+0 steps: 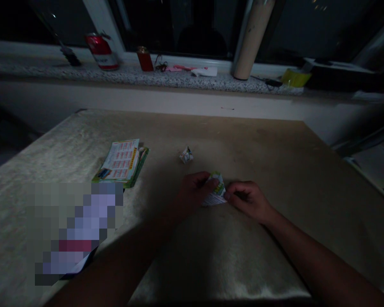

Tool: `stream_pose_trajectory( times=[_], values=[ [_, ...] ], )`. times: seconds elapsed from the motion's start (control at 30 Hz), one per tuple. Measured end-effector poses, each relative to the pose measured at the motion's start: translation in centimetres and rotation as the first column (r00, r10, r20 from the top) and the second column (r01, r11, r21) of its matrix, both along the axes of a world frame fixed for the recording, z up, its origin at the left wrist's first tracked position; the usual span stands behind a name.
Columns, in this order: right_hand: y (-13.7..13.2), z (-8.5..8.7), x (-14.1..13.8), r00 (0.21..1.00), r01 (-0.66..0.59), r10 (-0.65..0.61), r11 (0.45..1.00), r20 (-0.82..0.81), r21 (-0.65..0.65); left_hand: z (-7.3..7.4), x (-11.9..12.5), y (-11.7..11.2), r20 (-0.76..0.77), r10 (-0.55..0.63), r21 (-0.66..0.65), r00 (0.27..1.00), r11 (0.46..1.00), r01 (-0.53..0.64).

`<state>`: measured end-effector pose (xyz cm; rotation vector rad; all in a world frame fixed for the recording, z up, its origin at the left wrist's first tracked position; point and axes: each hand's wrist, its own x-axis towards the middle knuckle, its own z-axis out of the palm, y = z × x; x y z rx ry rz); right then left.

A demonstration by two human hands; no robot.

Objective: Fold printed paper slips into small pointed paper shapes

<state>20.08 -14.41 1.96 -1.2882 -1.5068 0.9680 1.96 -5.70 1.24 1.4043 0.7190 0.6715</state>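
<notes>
Both my hands meet over a small folded piece of printed paper (216, 192) lying on the beige table (259, 149). My left hand (195, 189) pinches its left side with curled fingers. My right hand (248, 199) presses and pinches its right edge, fingers closed. A little beyond them sits a tiny folded paper piece (186, 155), untouched. A stack of printed leaflets (123, 163) lies to the left of my hands.
A blurred-out patch (77, 230) covers something at the table's front left. On the stone windowsill (166, 79) behind stand a red can (101, 51), a small red box (145, 59), a cardboard tube (252, 40), a yellow item (295, 77).
</notes>
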Motion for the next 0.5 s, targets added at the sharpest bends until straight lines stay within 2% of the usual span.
stream_pose_trajectory(
  times=[0.1, 0.27, 0.4, 0.5],
  values=[
    [0.12, -0.18, 0.0, 0.996, 0.078, -0.078, 0.997, -0.036, -0.014, -0.23, -0.14, 0.25, 0.024, 0.032, -0.025, 0.999, 0.999, -0.032],
    [0.47, -0.44, 0.23, 0.945, 0.22, -0.232, 0.972, -0.23, -0.078, 0.15, -0.33, 0.39, -0.025, 0.022, -0.045, 0.999, 0.999, -0.023],
    [0.75, -0.66, 0.4, 0.906, 0.265, -0.273, 0.962, -0.324, -0.071, 0.56, -0.1, 0.32, -0.04, 0.105, -0.083, 0.994, 0.991, -0.108],
    [0.92, -0.85, 0.45, 0.9, 0.291, -0.294, 0.955, -0.323, -0.057, 0.59, -0.25, 0.42, -0.084, 0.079, -0.058, 0.993, 0.995, -0.084]
  ],
)
